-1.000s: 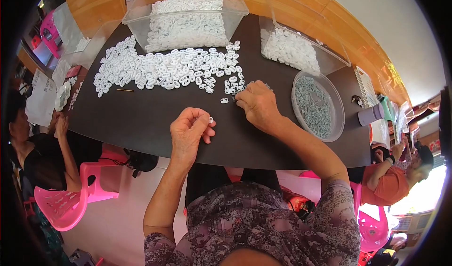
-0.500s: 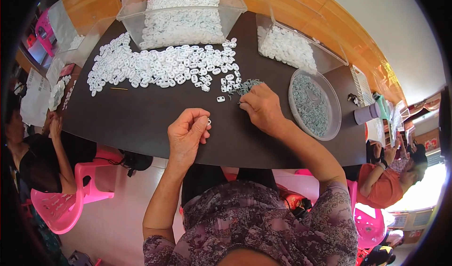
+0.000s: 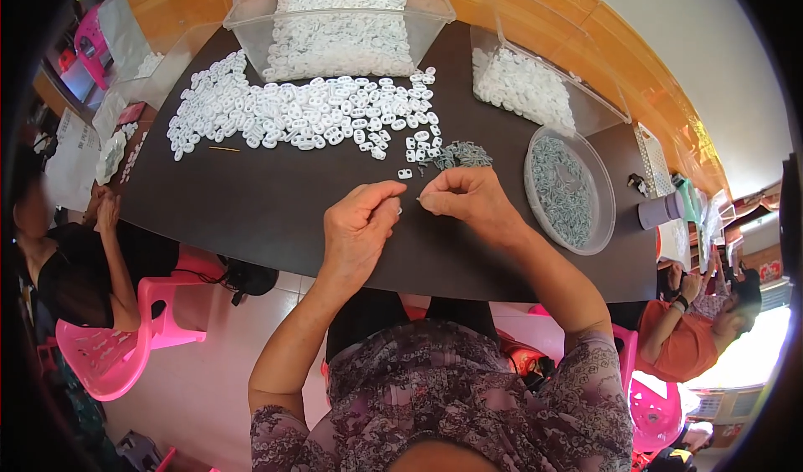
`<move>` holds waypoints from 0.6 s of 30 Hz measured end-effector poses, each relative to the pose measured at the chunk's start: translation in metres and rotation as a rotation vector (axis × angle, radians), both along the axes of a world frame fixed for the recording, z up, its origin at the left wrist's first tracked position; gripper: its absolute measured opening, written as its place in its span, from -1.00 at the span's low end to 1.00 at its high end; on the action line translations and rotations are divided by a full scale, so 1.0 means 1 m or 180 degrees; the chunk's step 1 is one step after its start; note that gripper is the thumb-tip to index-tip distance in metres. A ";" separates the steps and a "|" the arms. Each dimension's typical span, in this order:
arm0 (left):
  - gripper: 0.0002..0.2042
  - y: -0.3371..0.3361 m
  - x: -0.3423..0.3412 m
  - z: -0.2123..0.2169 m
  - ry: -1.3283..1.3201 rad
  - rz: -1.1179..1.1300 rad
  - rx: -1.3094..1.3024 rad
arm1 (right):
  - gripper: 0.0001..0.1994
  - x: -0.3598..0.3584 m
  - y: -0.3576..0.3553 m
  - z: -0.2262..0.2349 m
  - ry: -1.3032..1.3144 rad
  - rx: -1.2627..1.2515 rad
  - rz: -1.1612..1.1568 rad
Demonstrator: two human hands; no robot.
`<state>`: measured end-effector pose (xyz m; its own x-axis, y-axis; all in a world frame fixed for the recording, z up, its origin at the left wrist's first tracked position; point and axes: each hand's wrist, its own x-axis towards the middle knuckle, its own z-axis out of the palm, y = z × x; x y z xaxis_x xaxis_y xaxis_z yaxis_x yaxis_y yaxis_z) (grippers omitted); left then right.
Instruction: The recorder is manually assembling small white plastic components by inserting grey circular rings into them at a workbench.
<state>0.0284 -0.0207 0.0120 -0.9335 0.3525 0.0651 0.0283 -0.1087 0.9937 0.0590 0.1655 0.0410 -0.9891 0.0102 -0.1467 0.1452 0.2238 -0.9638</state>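
My left hand (image 3: 360, 229) is closed over the table, with a small white plastic piece (image 3: 400, 211) partly showing at its fingers. Close beside it, my right hand (image 3: 470, 203) is pinched at thumb and forefinger; what sits between the tips is too small to make out. Just beyond the right hand lies a loose heap of small grey screws (image 3: 464, 153). One white two-holed piece (image 3: 405, 173) lies alone beyond my fingertips. Farther off, a wide spread of the same white pieces (image 3: 293, 112) covers the table's left and middle.
A clear bin (image 3: 339, 12) full of white pieces stands at the back, another clear bin (image 3: 598, 108) to its right. A round tub (image 3: 604, 221) of screws is right of my hand, near a purple cup (image 3: 661, 211). People sit at both sides.
My right hand has come away from the screw heap toward me, its fingers pinched. My left hand has moved right and slightly away from me, so both hands are now close together.
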 end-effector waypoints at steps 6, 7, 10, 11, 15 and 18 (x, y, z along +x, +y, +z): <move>-0.88 0.008 -0.002 -0.003 -0.0011 -0.0445 -0.0015 | -0.84 0.002 -0.002 0.003 -0.0327 -0.0423 -0.0086; -0.88 0.008 -0.002 -0.003 0.0009 -0.0470 -0.0058 | -0.84 0.003 -0.002 0.002 -0.0322 -0.0430 -0.0097; -0.89 0.009 -0.002 -0.003 0.0052 -0.0505 -0.0088 | -0.84 0.004 -0.001 -0.001 -0.0399 -0.0558 -0.0110; -0.90 0.009 -0.002 -0.002 0.0076 -0.0515 -0.0068 | -0.84 0.004 -0.002 -0.001 -0.0405 -0.0560 -0.0110; -0.92 0.011 -0.004 0.002 -0.0077 -0.0516 -0.0083 | -0.86 0.006 -0.003 -0.002 -0.0277 -0.0464 -0.0101; -0.93 0.016 -0.005 0.007 -0.0664 -0.0509 -0.0054 | -0.90 0.011 -0.010 -0.008 0.0247 0.0181 -0.0364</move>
<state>0.0233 -0.0048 0.0186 -0.8586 0.4959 -0.1300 -0.1935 -0.0787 0.9779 0.0700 0.1553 0.0333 -0.9894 0.1294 -0.0659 0.0986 0.2647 -0.9593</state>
